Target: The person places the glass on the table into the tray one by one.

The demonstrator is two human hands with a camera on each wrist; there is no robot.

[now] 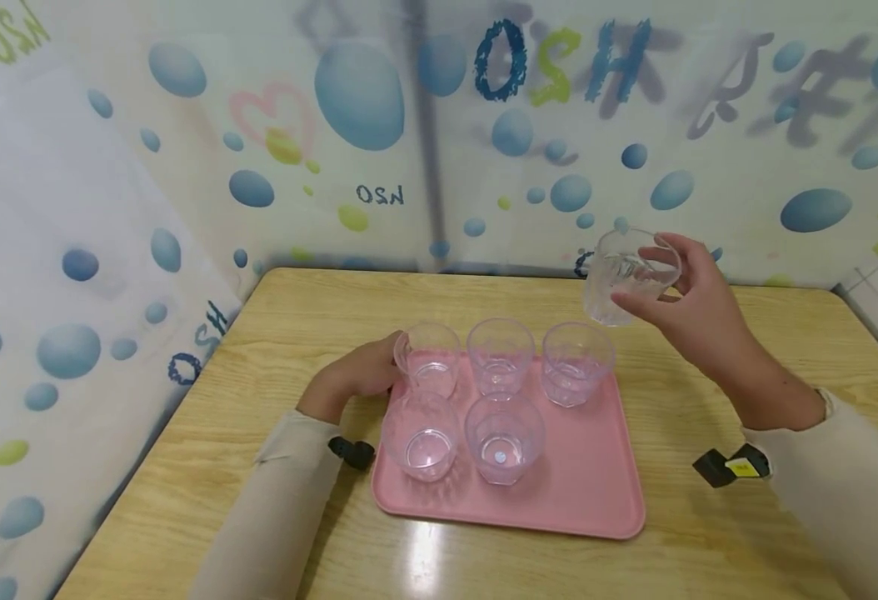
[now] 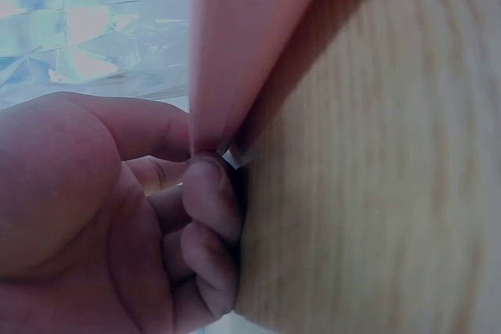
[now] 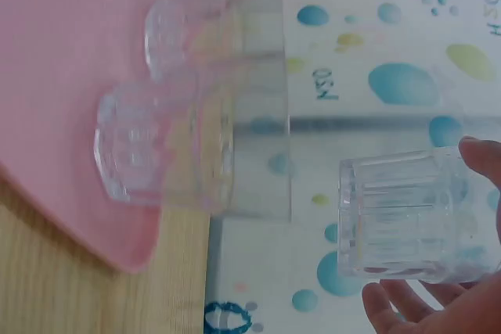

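Note:
My right hand (image 1: 709, 321) holds a clear plastic cup (image 1: 611, 292) in the air, thumb on one side and fingers on the other, beyond the back right corner of a pink tray (image 1: 581, 492). In the right wrist view this cup (image 3: 399, 217) hangs apart from those on the tray. With my left hand (image 1: 356, 371) I grip the tray's left edge; the left wrist view has the thumb and curled fingers (image 2: 211, 201) pinching the rim (image 2: 243, 44). Several similar clear cups stand upright on the tray, among them a back right one (image 1: 576, 379) and a front middle one (image 1: 505, 450).
The tray lies on a light wooden table (image 1: 709, 500). A pale sheet wall (image 1: 454, 167) with blue and green dots rises behind the table's back edge and along its left side.

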